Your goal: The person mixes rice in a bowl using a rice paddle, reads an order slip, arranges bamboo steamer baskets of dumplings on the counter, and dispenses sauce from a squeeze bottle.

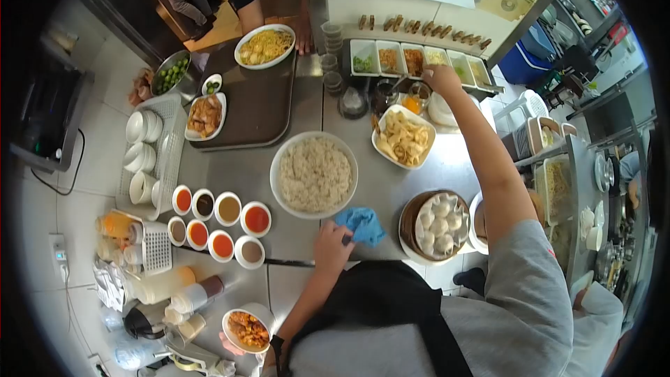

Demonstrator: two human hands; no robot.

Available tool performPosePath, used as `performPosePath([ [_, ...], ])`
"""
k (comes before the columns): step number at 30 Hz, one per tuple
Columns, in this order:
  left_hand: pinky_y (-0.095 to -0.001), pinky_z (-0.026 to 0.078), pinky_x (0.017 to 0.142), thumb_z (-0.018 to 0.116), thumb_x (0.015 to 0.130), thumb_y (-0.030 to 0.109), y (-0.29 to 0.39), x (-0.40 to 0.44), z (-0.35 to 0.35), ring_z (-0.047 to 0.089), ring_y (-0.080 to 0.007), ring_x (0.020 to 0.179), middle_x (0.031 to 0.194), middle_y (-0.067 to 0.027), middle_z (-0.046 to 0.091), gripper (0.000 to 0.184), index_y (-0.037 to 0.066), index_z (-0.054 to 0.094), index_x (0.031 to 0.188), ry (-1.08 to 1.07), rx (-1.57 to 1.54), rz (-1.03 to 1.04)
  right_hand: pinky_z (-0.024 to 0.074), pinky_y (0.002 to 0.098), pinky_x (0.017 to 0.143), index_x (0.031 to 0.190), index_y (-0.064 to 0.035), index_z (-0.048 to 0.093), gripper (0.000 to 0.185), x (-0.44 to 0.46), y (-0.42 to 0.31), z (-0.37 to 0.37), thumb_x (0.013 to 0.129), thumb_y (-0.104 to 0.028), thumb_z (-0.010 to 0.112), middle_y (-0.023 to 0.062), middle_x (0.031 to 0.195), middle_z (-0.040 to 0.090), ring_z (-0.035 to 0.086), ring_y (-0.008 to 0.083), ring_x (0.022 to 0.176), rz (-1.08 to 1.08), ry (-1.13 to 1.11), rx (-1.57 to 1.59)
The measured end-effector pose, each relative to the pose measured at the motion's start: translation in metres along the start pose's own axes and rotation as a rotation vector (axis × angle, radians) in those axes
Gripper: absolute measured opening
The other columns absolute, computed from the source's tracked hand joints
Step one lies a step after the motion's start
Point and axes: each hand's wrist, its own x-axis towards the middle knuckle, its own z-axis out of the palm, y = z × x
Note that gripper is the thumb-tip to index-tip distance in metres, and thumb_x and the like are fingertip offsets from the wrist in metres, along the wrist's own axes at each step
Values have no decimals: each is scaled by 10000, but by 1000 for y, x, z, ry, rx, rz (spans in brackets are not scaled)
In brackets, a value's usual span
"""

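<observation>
My right hand reaches to the back, over the front edge of the row of topping tubs. Its fingers are bent together, and what they hold, if anything, is hidden. Just below it stand a glass jar with orange contents and a dark jar with a spoon. My left hand is closed at the front edge of the counter, around a small dark object I cannot make out. Beside it lies a crumpled blue cloth. A large white bowl of rice sits just behind.
Left of the rice stand several sauce cups. A brown tray carries food dishes. A dish of folded wrappers and a steamer of dumplings lie right. Another hand holds a bowl of reddish food lower left.
</observation>
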Motion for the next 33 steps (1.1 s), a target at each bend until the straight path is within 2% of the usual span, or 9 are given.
performPosePath([
  [5, -313, 473, 668, 790, 654, 194, 23, -5, -34, 558, -210, 791, 860, -54, 532, 379, 143, 653, 1004, -58, -174, -244, 492, 434, 813, 1229, -165, 542, 450, 39, 25, 11, 787, -221, 607, 221, 983, 637, 609, 361, 936, -25, -179, 33],
  [8, -293, 468, 659, 787, 672, 200, 10, -10, -41, 547, -179, 753, 860, -45, 532, 376, 126, 651, 1015, -30, -207, -291, 509, 427, 791, 1117, -64, 592, 313, 39, 17, 3, 838, -158, 487, 214, 954, 647, 633, 345, 893, -64, -164, -89],
  [14, -270, 453, 617, 764, 700, 157, -16, -4, -46, 522, -156, 691, 808, -41, 527, 324, 79, 649, 992, 69, -146, -361, 532, 388, 756, 897, -27, 649, 177, 52, 18, -1, 813, -64, 498, 174, 1008, 628, 648, 294, 883, -181, 4, -374],
  [18, -256, 449, 588, 734, 729, 112, -18, 2, -51, 523, -140, 653, 779, -43, 538, 267, 52, 643, 973, 102, -188, -384, 533, 395, 750, 852, 16, 637, 166, 39, 10, 16, 814, -57, 492, 167, 1079, 583, 638, 315, 888, -279, 29, -390],
  [22, -246, 448, 569, 714, 758, 98, -21, 2, -46, 527, -122, 627, 769, -47, 546, 228, 38, 638, 965, 139, -263, -403, 521, 421, 758, 891, -20, 661, 195, 28, 5, 25, 814, -60, 487, 182, 1040, 601, 628, 337, 909, -46, 24, -87],
  [25, -240, 448, 561, 705, 771, 99, -21, 1, -41, 528, -113, 615, 765, -46, 550, 219, 35, 638, 970, 136, -304, -399, 519, 400, 719, 992, -80, 687, 229, 39, 24, 46, 816, -89, 541, 178, 935, 640, 641, 319, 844, -111, 63, 78],
  [28, -235, 448, 558, 700, 777, 99, -18, -2, -39, 527, -106, 605, 757, -42, 551, 221, 36, 640, 980, 140, -332, -396, 484, 327, 591, 1041, -92, 692, 264, 45, 32, 43, 827, -90, 537, 133, 763, 655, 626, 225, 690, 19, -51, 342],
  [31, -234, 446, 555, 697, 782, 99, -19, -5, -37, 525, -101, 598, 751, -39, 552, 222, 39, 642, 988, 152, -358, -402, 468, 282, 637, 1003, -100, 713, 272, 41, 30, 28, 755, -95, 600, 113, 747, 665, 607, 166, 662, 399, -243, 729],
  [33, -233, 444, 554, 694, 785, 98, -19, -7, -37, 522, -99, 591, 744, -36, 552, 218, 42, 643, 989, 166, -359, -401, 359, 240, 522, 1061, -94, 690, 302, 32, 29, 24, 796, -60, 551, 29, 689, 570, 452, 98, 580, 383, -188, 755],
])
